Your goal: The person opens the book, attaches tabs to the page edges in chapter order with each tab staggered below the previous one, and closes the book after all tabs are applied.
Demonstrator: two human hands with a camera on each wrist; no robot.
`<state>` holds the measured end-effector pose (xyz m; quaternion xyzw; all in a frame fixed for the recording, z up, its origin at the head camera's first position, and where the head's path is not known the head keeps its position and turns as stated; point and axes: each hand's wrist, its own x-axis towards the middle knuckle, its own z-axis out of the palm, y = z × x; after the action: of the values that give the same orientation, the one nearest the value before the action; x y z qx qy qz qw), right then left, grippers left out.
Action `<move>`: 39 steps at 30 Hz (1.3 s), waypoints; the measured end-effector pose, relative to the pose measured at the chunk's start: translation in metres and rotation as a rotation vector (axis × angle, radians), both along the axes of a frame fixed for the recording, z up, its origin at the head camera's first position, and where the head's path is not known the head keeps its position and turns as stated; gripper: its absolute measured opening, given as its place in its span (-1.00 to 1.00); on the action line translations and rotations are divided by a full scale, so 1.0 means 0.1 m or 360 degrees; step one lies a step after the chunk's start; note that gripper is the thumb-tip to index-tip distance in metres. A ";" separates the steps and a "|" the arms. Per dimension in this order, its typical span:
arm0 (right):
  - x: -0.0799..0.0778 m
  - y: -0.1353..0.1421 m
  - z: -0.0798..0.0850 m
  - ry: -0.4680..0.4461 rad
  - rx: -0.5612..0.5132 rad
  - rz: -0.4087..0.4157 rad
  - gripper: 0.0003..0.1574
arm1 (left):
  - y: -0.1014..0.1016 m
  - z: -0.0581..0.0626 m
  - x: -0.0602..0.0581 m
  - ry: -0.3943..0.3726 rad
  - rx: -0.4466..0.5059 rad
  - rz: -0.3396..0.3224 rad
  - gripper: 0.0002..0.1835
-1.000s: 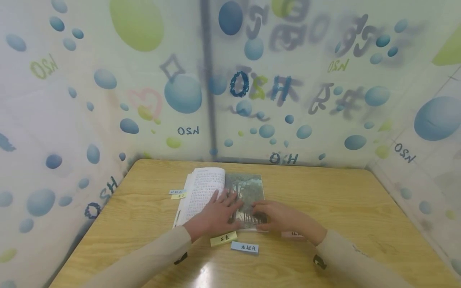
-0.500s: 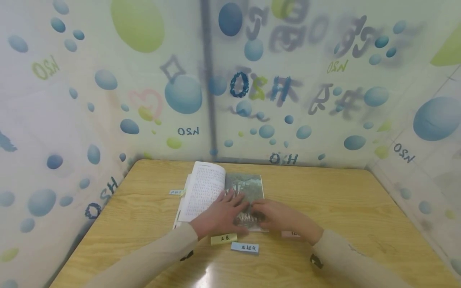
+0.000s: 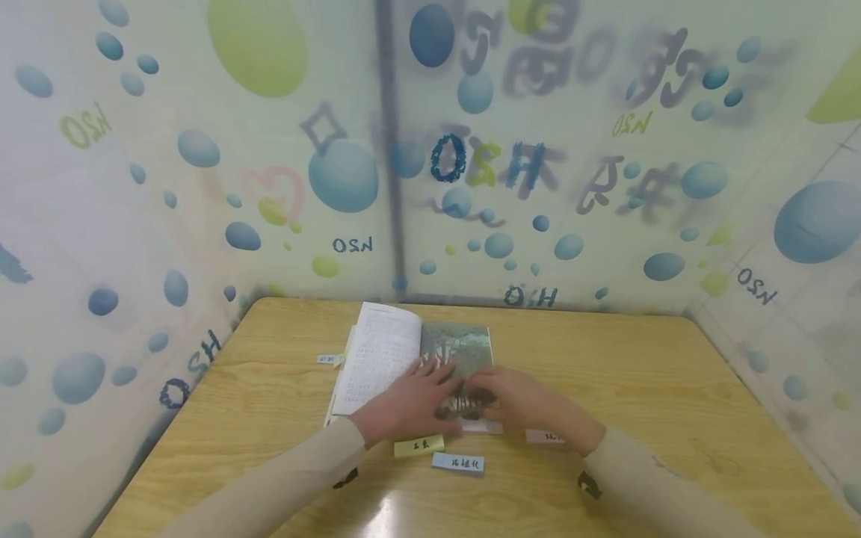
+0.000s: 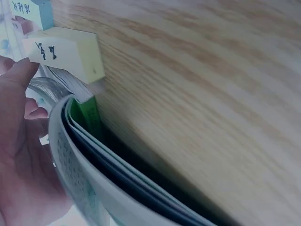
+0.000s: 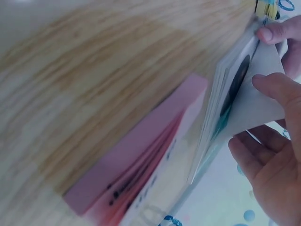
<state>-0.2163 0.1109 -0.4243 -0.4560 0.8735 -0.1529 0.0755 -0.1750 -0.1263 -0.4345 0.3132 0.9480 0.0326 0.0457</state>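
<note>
An open book [image 3: 383, 359] lies on the table, with printed text on its left page and a tree photograph [image 3: 454, 340] on its right. My left hand [image 3: 413, 400] rests over the middle and lower part of the book, fingers extended. At the lower right of the picture page, my right hand [image 3: 528, 400] pinches a page [image 5: 263, 101]; the right wrist view has the thumb on one side, fingers on the other, and the page lifted from those beneath. Close by lie a yellow sticky-note pad [image 3: 419, 446], a blue one [image 3: 458, 463] and a pink one [image 3: 546, 436].
Small blue and yellowish paper tabs [image 3: 326, 359] stick out past the book's left edge. The wooden table [image 3: 605, 351] meets patterned wall sheets [image 3: 572, 246] at the back and on both sides.
The left hand has shifted right, off the text page, whose top has risen. The lower corner of the picture page has lifted in the right hand, uncovering a pale strip beneath.
</note>
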 end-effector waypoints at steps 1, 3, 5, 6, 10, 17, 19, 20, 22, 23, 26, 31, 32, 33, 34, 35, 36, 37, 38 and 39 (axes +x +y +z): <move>0.00 0.01 0.01 0.0001 -0.0011 -0.0016 -0.46 | -0.02 0.00 0.00 -0.0013 0.0004 0.0006 -0.09; -0.02 0.05 0.02 0.0014 -0.0038 -0.0051 -0.43 | -0.06 -0.01 0.00 -0.0014 0.0009 0.0008 -0.13; -0.04 0.10 0.03 0.0038 -0.0076 -0.0089 -0.39 | -0.10 -0.01 0.00 0.0014 0.0004 -0.0002 -0.16; -0.05 0.12 0.03 0.0057 -0.0113 -0.0092 -0.38 | -0.12 -0.02 -0.01 0.0029 0.0001 -0.0002 -0.17; -0.11 0.24 0.04 0.0137 -0.0276 -0.0061 -0.38 | -0.21 -0.02 -0.01 0.0073 0.0029 0.0014 -0.16; -0.12 0.40 0.09 0.0146 -0.0385 -0.0142 -0.38 | -0.37 0.03 0.00 0.0116 0.0047 0.0086 -0.04; -0.12 0.41 0.09 0.0111 -0.0399 -0.0182 -0.38 | -0.42 0.05 0.00 0.0140 0.0092 0.0128 -0.06; -0.11 0.42 0.09 0.0103 -0.0391 -0.0189 -0.39 | -0.45 0.07 0.00 0.0149 0.0129 0.0155 -0.08; -0.11 0.42 0.07 0.0064 -0.0366 -0.0203 -0.43 | -0.52 0.11 0.01 0.0134 0.0246 0.0250 -0.09; -0.11 0.42 0.06 0.0045 -0.0351 -0.0208 -0.45 | -0.55 0.14 0.01 0.0122 0.0314 0.0294 -0.08; -0.09 0.40 0.03 -0.0008 -0.0294 -0.0223 -0.48 | -0.68 0.20 0.03 0.0087 0.0476 0.0432 0.01; -0.05 0.36 -0.01 -0.0080 -0.0221 -0.0234 -0.49 | -0.87 0.26 0.03 0.0151 0.0455 0.0483 0.08; -0.03 0.34 -0.01 -0.0104 -0.0206 -0.0248 -0.49 | -0.90 0.26 0.03 0.0164 0.0436 0.0484 0.06; -0.02 0.33 -0.02 -0.0116 -0.0191 -0.0255 -0.48 | -0.92 0.26 0.03 0.0183 0.0425 0.0483 0.05; -0.01 0.32 -0.03 -0.0137 -0.0194 -0.0257 -0.48 | -0.95 0.25 0.04 0.0197 0.0422 0.0488 0.05; 0.00 0.30 -0.04 -0.0148 -0.0188 -0.0265 -0.48 | -0.97 0.25 0.04 0.0216 0.0423 0.0493 0.04; 0.01 0.29 -0.05 -0.0158 -0.0179 -0.0272 -0.47 | -0.99 0.24 0.05 0.0228 0.0423 0.0502 0.05; 0.01 0.28 -0.06 -0.0163 -0.0172 -0.0272 -0.46 | -1.01 0.23 0.05 0.0240 0.0428 0.0509 0.05; 0.01 0.27 -0.08 -0.0153 -0.0170 -0.0267 -0.46 | -1.03 0.22 0.06 0.0251 0.0428 0.0512 0.06; 0.01 0.27 -0.09 -0.0140 -0.0172 -0.0250 -0.46 | -1.04 0.20 0.06 0.0264 0.0429 0.0516 0.06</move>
<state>-0.2150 0.1377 -0.4330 -0.3822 0.8929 -0.2252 0.0769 -0.1687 -0.2307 -0.4143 0.1617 0.9735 0.1401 -0.0805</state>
